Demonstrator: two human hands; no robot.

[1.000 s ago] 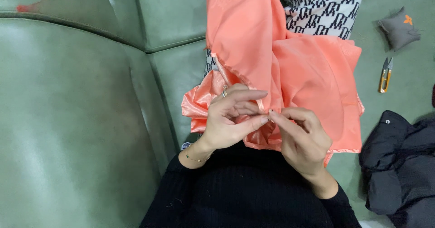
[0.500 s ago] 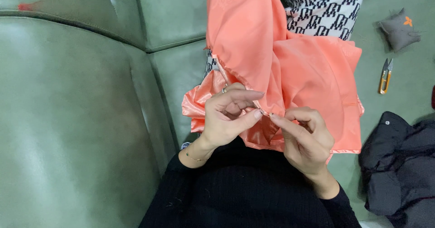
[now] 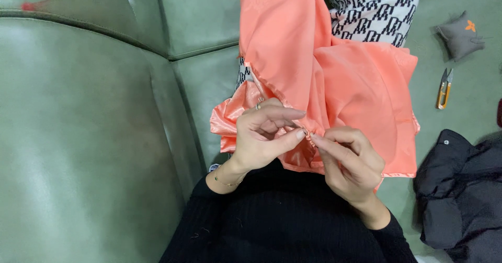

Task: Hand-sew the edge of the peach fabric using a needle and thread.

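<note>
Green leather sofa (image 3: 94,127) fills the scene, one orange satin cloth (image 3: 334,80) draped over the lap at centre. Left hand (image 3: 264,137) and right hand (image 3: 350,161) both pinch its near hem, fingertips meeting. One thread snips (image 3: 444,89), one grey pincushion (image 3: 461,34) and one dark jacket (image 3: 465,195) lie right.

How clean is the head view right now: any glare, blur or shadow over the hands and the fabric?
Head view: even, soft light; left hand, right hand and the orange satin fabric are sharp, without motion blur. Broad pale sheen glares on the green sofa at left. The dark garment at right loses detail in shadow.
</note>
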